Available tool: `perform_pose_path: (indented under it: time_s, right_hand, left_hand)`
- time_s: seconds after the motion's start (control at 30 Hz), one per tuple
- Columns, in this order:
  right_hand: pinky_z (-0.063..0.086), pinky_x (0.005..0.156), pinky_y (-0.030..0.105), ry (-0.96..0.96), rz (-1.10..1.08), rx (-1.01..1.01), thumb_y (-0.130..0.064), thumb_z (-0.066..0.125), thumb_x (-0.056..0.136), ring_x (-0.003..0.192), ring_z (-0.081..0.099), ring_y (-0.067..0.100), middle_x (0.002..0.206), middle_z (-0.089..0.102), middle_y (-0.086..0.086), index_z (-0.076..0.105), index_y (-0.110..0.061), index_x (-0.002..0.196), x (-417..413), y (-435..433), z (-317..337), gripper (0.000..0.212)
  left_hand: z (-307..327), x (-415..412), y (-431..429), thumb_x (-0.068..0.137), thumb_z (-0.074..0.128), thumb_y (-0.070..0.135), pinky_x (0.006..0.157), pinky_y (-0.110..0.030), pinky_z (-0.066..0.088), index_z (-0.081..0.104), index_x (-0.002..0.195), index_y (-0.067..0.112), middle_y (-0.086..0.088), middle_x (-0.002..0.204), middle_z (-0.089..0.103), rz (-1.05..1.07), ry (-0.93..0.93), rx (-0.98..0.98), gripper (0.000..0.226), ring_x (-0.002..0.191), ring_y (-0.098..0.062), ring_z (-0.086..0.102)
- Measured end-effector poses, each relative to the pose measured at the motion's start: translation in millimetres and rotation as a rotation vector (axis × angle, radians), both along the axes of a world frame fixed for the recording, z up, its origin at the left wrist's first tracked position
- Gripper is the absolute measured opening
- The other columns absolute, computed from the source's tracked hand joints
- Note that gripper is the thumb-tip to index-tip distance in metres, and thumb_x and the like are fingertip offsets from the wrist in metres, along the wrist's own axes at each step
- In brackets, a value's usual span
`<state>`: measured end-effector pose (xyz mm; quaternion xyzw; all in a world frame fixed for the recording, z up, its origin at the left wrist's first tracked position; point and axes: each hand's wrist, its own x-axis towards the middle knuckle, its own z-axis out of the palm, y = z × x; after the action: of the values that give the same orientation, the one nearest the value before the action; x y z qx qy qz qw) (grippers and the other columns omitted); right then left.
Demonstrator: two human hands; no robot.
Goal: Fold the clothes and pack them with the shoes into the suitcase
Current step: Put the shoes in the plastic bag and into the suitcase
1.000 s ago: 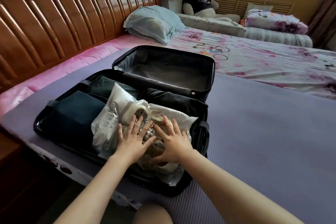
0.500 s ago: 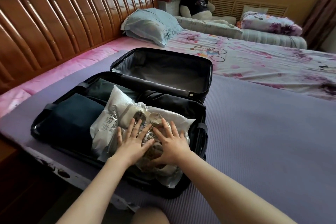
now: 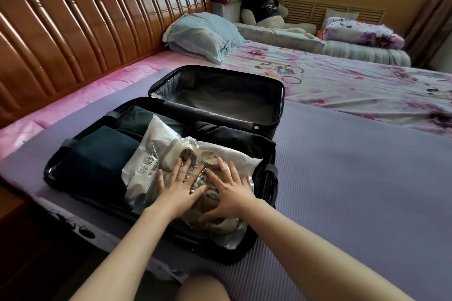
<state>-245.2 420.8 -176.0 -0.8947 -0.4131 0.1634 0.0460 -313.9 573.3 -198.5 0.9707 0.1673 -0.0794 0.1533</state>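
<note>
Pressing the bagged shoes down into the suitcase.
The left hand [image 3: 179, 190] and right hand [image 3: 232, 194] lie flat, fingers spread, gripping nothing, on the translucent white plastic bag of shoes [image 3: 144, 171] in the open black fabric suitcase [image 3: 220, 95], beside the dark folded clothes [image 3: 97, 154]. Press evenly to squeeze air out.

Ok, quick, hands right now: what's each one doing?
Left hand: open, fingers spread, pressing the bagged shoes.
Right hand: open, pressing them too.

On my feed the left hand [image 3: 179, 193] and right hand [image 3: 231, 194] are bare, fingers slender; both forearms [image 3: 127, 247] are uncovered to the frame edge, and a bare knee [image 3: 203, 288] shows.
</note>
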Motion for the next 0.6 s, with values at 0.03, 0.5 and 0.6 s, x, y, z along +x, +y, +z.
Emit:
perform_pose_path:
  time_s: [0.03, 0.5, 0.6]
  right_hand:
    - [-0.006, 0.113, 0.057, 0.043, 0.008, 0.044, -0.068, 0.070, 0.065, 0.139, -0.033, 0.024, 0.151, -0.037, -0.005, -0.011, -0.039, 0.149, 1, -3, 6, 0.120]
    - [0.050, 0.072, 0.036, 1.003, -1.229, 0.941, -0.024, 0.045, 0.100, 0.097, 0.056, 0.031, 0.127, 0.052, 0.019, 0.050, -0.003, 0.129, 11, -141, -4, 0.036]
    - [0.050, 0.060, 0.036, 1.164, -1.354, 0.948, -0.023, 0.043, 0.101, 0.092, 0.059, 0.036, 0.127, 0.050, 0.024, 0.048, 0.003, 0.124, -2, -129, -22, 0.035]
  left_hand:
    - [6, 0, -1, 0.094, 0.024, 0.061, 0.107, -0.054, -0.023, -0.010, 0.145, 0.047, 0.009, 0.154, -0.024, 0.002, 0.002, -0.004, 0.063, 0.136, -0.012, -0.035]
    - [55, 4, -100, 0.098, 0.043, 0.035, 0.115, -0.036, -0.008, 0.038, 0.141, 0.032, 0.009, 0.155, 0.021, -0.199, -0.364, -0.153, 0.043, 0.144, -0.006, 0.003]
    - [50, 4, -114, 0.097, 0.046, 0.032, 0.116, -0.029, 0.002, 0.047, 0.135, 0.029, 0.011, 0.145, 0.041, -0.247, -0.380, -0.201, 0.038, 0.141, -0.004, 0.018]
